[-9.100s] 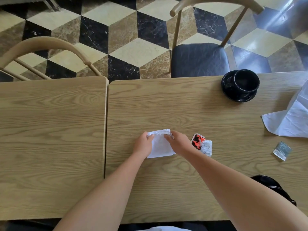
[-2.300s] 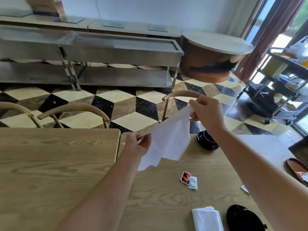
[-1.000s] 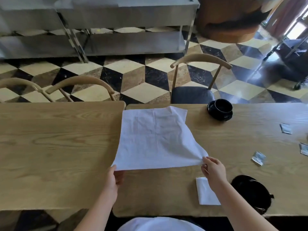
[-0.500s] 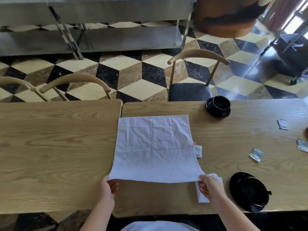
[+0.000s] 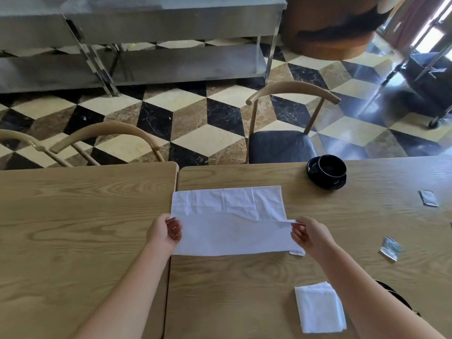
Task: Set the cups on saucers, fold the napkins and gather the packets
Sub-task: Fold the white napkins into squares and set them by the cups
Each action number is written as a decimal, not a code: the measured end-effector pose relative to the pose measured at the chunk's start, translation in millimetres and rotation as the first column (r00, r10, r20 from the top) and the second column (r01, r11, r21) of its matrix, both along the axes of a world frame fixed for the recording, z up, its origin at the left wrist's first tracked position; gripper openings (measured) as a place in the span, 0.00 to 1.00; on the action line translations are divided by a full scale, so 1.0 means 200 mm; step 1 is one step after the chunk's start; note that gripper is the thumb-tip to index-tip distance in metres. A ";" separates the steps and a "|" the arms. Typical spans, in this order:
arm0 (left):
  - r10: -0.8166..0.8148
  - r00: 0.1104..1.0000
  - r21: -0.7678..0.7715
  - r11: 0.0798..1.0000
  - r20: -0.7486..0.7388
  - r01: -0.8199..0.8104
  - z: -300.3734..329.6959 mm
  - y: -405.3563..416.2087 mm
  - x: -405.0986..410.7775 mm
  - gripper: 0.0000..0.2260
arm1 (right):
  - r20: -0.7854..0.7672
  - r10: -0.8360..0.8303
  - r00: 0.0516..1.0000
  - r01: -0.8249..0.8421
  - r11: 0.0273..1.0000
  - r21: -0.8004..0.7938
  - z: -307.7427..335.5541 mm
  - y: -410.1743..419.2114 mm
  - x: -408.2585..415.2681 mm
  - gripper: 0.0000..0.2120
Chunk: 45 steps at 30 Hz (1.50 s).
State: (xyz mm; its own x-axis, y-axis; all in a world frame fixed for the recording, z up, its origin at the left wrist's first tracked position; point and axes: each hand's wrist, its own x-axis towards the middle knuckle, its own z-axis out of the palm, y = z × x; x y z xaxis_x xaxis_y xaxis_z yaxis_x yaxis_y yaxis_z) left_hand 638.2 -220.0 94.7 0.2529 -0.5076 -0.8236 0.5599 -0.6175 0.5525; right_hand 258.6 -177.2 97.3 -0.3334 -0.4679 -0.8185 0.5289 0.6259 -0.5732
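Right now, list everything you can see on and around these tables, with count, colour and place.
large napkin: one, white, half folded, middle of the tables
folded napkin: one, white, near right
cup on saucer: one, black, far right
second black saucer: one, mostly hidden behind the right arm
packets: silvery and at right; one peeking from under the large napkin
tables: two, light wood, side by side
chairs: three, wooden backs, far side
steel shelving: behind
left hand: pinches napkin's left edge
right hand: pinches its right edge
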 end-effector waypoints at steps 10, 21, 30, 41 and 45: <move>-0.039 0.980 0.109 0.994 0.195 0.018 -0.24 -0.41 -0.07 0.05 | -0.120 0.152 0.981 -0.149 0.988 0.035 -0.22 -0.48 -0.05 0.01; -0.141 0.960 0.045 0.990 0.240 0.134 -0.44 -0.71 -0.02 0.04 | -0.150 0.343 0.927 -0.325 0.936 0.131 -0.40 -0.72 -0.12 0.07; -0.188 0.953 0.120 0.979 0.236 0.164 -0.55 -0.78 0.00 0.05 | -0.316 0.436 0.843 -0.377 0.897 0.231 -0.51 -0.84 -0.12 0.05; -0.231 0.878 0.207 0.966 0.419 0.155 -0.46 -0.74 0.01 0.09 | -0.579 0.639 0.507 -0.532 0.760 0.372 -0.53 -0.86 -0.12 0.10; -0.347 0.737 0.241 0.937 0.580 0.252 -0.39 -0.55 -0.23 0.06 | -0.730 0.661 0.175 -0.672 0.622 0.402 -0.51 -0.85 -0.10 0.18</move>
